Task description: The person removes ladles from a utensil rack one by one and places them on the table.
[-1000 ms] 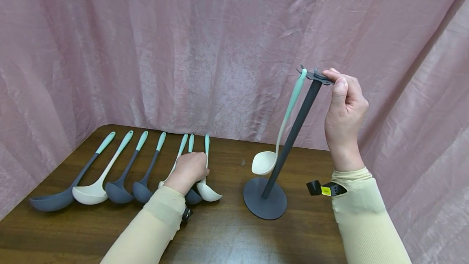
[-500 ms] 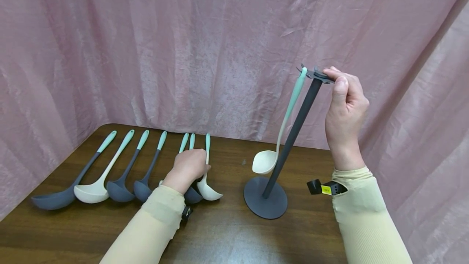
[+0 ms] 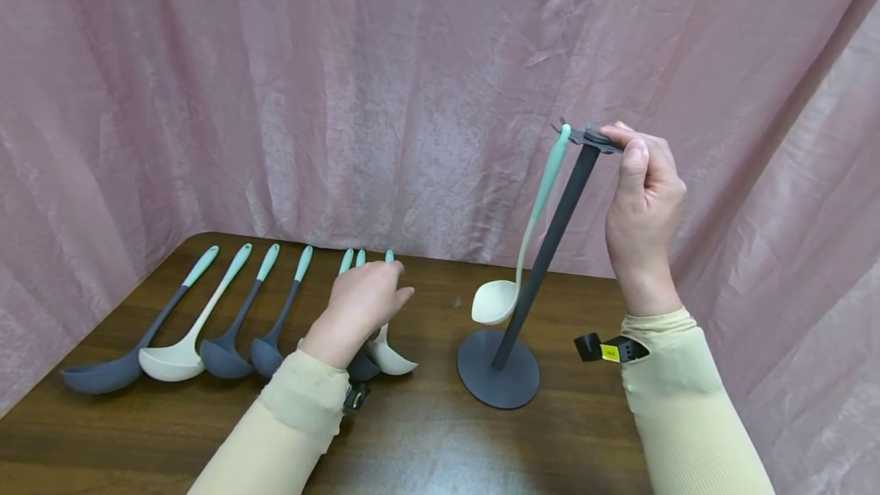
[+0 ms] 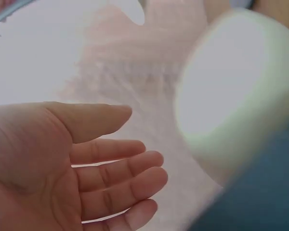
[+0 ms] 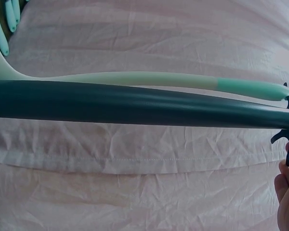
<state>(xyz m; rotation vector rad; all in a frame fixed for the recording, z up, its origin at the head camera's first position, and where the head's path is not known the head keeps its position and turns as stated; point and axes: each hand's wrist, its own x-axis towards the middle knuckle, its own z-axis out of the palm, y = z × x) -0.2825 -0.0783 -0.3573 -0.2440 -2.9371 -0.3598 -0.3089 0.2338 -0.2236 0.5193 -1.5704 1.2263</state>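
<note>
My left hand hovers over the ladles at the middle of the table, fingers relaxed with nothing between them. In the left wrist view its thumb and fingers are apart. Partly hidden beneath it lie a white ladle and a dark grey ladle, with mint handle ends showing beyond. My right hand pinches the hooked top of a dark grey utensil stand. From a left hook of this stand hangs a white ladle with a mint handle, its bowl above the round base.
To the left lie several more ladles in a row: a large grey one, a white one and two grey ones. Pink curtains close off the back and sides of the wooden table.
My left hand has lifted from among the ladles and its fingers have spread, thumb now apart. The stand's top has shifted slightly left with my right hand still on it.
</note>
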